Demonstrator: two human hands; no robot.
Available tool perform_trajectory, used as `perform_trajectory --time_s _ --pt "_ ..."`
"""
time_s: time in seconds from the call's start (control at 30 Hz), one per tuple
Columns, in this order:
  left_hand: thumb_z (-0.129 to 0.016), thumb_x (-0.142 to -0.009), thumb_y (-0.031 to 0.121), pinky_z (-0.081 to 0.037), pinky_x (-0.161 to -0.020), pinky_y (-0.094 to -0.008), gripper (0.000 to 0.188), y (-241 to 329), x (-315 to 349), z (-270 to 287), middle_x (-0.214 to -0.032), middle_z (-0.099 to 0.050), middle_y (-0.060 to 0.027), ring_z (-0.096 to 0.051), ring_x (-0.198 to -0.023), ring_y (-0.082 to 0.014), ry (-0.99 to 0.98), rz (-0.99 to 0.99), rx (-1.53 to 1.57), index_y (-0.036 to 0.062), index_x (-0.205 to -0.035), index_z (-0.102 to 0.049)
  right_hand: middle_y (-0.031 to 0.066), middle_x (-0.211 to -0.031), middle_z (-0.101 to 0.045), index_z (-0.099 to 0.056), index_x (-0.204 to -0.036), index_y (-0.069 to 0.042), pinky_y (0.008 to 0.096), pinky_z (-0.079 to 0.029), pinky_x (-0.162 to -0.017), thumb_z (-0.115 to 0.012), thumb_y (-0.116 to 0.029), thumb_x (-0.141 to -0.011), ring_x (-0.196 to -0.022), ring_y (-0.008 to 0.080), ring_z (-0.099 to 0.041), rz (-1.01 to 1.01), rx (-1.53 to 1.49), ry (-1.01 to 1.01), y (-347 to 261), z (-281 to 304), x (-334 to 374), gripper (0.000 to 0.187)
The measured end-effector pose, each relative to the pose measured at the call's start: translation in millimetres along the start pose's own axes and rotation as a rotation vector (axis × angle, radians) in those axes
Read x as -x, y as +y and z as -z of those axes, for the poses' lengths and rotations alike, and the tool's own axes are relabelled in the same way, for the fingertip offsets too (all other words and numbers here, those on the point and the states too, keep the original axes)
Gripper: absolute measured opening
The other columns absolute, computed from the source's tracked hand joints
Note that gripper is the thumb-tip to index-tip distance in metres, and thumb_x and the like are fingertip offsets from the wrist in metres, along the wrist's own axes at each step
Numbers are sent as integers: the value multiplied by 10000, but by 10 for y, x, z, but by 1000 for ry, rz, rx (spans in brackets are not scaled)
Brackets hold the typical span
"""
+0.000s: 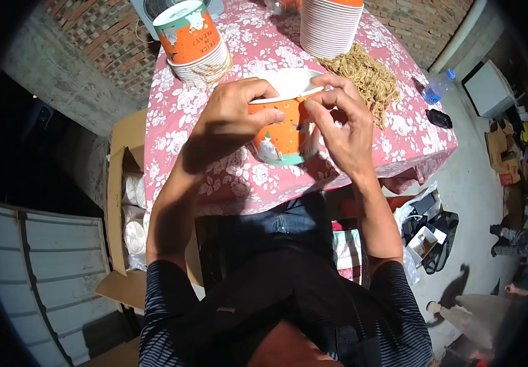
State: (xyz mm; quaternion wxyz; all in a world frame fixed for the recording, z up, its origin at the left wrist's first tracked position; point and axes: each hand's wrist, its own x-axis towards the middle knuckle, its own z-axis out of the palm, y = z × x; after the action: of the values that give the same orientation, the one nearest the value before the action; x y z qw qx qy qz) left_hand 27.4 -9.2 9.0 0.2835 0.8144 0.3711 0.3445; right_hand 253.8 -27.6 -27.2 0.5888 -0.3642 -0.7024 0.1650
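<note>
Hold the orange paper bucket with its white rim and green base band (282, 131) steady with your left hand (230, 110), and let your right hand (346, 125) do the fine work at the edge. Light pressure should serve best, since the wall looks thin enough to buckle. A small tan bit (301, 99) shows at the rim near your right thumb; press there squarely rather than tugging sideways.

Your left fingers pinch the wall, curled over the rim with the thumb outside. Your right fingers are bent close at the rim, the thumb near the tan bit; you cannot tell exactly what they grip.

The bucket is at upper centre of the frame, over the pink, white-flowered cloth-covered surface (239, 186). Its mouth points toward the top of the frame, its base toward the bottom. About as wide as tall, it has no marked long axis; its rim-to-base line runs nearly vertically in the frame.
</note>
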Motion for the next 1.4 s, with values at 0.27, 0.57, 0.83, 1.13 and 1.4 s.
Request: perform_trajectory --time_s 0.27,0.57,0.83,1.13,1.4 --pt "-822 -802 90 -560 -691 -396 445 73 135 -203 -823 -658 -163 -709 -761 -335 161 -30 -126 -6 -1148 -559 74 -827 -619 -725 -863 52 261 -432 -521 -758 -20 -864 -620 105 -568 -129 43 85 -101 -159 377 79" --pt "-806 -816 97 -567 -708 -427 495 120 180 -354 -824 -661 -170 -714 -791 -358 129 21 -160 13 -1227 -544 55 -875 -614 -716 -854 44 234 -444 -571 -740 -28 -900 -688 65 -575 -285 44 23 -127 -145 441 88" --pt "-769 -851 127 -568 -736 -447 488 96 202 -414 -852 -680 -187 -712 -814 -381 112 -35 -222 21 -1274 -552 85 -777 -616 -711 -800 47 285 -452 -520 -764 -32 -837 -590 130 -589 -275 34 81 -71 -192 465 101" --pt "-540 -1025 255 -533 -791 -477 398 145 98 -219 -880 -697 -245 -709 -864 -393 -202 146 30 6 -1333 -575 87 -764 -634 -702 -818 44 291 -456 -543 -743 -22 -853 -612 128 -593 -287 39 74 -21 -131 519 85" --pt "-541 -1007 256 -523 -816 -479 347 -60 -21 -380 -901 -711 -248 -699 -870 -386 -98 -171 -74 -22 -1134 -705 91 -775 -650 -690 -825 51 290 -470 -567 -726 -18 -873 -636 124 -602 -325 -22 97 49 -147 556 91"
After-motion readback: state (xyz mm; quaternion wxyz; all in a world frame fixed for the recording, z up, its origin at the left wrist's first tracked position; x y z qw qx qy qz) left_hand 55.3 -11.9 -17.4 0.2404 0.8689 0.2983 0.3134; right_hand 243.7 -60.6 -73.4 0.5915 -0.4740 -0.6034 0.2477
